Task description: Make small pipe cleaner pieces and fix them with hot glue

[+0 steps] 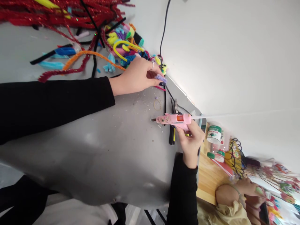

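Note:
My left hand [138,75], with a ring and dark nails, reaches in from the left in a black sleeve. Its thumb and fingers pinch a small fuzzy lavender piece [161,78], perhaps a bit of pipe cleaner. My right hand [191,137] grips a pink glue gun [173,119] by its handle. The gun's dark nozzle points left, just over the grey table [131,131]. A long clear glue stick [211,117] sticks out of its back. Behind the gun lie pliers [172,106], partly hidden, with a black and yellow handle.
Red tinsel stems [70,12] and colourful pipe-cleaner pieces [122,40] heap at the upper left. A black cable [161,40] runs across the white surface. At the right are a green-lidded jar [214,133], a wooden table [208,178] and another person's arm [227,193].

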### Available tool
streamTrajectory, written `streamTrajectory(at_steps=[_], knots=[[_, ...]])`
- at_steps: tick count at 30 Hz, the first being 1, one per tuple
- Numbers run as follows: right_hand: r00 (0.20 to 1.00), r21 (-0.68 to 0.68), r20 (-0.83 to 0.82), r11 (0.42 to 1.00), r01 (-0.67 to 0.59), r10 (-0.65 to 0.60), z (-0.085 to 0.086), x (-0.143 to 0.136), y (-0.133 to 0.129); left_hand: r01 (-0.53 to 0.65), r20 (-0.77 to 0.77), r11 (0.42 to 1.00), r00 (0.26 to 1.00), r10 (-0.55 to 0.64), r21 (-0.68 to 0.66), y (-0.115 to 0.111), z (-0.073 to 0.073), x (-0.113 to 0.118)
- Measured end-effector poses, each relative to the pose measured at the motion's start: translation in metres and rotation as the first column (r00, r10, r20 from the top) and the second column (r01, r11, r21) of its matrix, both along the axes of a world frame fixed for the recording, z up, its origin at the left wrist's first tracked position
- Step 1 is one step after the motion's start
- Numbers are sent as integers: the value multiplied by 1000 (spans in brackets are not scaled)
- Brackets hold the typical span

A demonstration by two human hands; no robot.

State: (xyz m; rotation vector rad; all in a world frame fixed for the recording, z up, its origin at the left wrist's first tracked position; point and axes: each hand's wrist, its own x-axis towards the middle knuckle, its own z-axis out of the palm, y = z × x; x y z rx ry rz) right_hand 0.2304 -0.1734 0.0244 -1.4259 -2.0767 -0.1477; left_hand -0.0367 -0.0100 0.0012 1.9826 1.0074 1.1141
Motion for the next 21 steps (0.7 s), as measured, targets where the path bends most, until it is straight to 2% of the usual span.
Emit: streamTrajectory(at_steps=[14, 21], knots=[[999, 9, 11, 999, 31, -31, 0, -2, 1, 23, -8, 1000, 1000, -23, 21, 4, -3, -1], [998, 15, 30, 998, 56, -57, -1, 1, 0, 24, -87, 999, 996, -28, -44, -4, 8, -3]])
